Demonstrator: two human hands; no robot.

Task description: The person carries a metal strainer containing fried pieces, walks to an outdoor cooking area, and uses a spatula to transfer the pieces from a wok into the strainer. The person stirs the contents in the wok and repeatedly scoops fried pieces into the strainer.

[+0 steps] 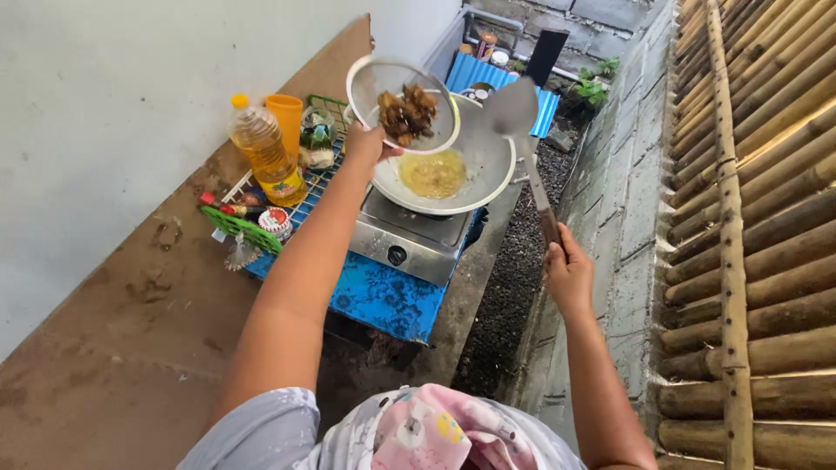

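Left hand (364,144) clamped on strainer (402,104) w/ browned fried pieces (407,113), held over wok (453,170) at 12 o'clock. Right hand (568,271) grips spatula (514,113), approx 1 o'clock. Frying looks done; pieces lifted out, draining; plating left, oil (433,174) remains.

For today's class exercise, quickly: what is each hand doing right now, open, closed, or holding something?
Left hand: closed, holding the strainer of fried pieces over the wok.
Right hand: closed, holding the spatula.
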